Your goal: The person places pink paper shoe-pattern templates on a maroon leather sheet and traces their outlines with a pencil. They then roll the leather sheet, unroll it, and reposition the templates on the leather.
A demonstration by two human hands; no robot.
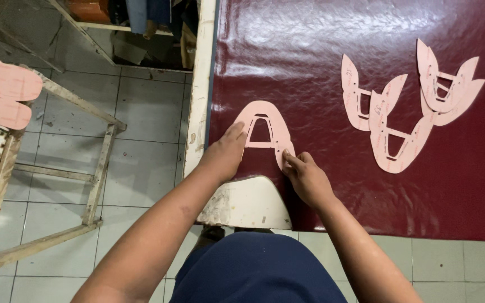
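A pink card pattern piece (264,112), arch-shaped with a cut-out window, lies on a glossy dark red leather sheet (310,50) near its left edge. My left hand (224,154) presses flat on the piece's left leg, fingers together. My right hand (306,177) rests at the tip of the right leg with the fingers pinched; whether it holds a marking tool is not visible. Both hands lie on the sheet close to the table's near edge.
Several more pink pattern pieces (391,120) lie overlapping on the leather to the right. The white table edge (200,84) runs along the sheet's left side. A worn metal rack (57,168) with pink insole shapes (1,92) stands on the tiled floor at left.
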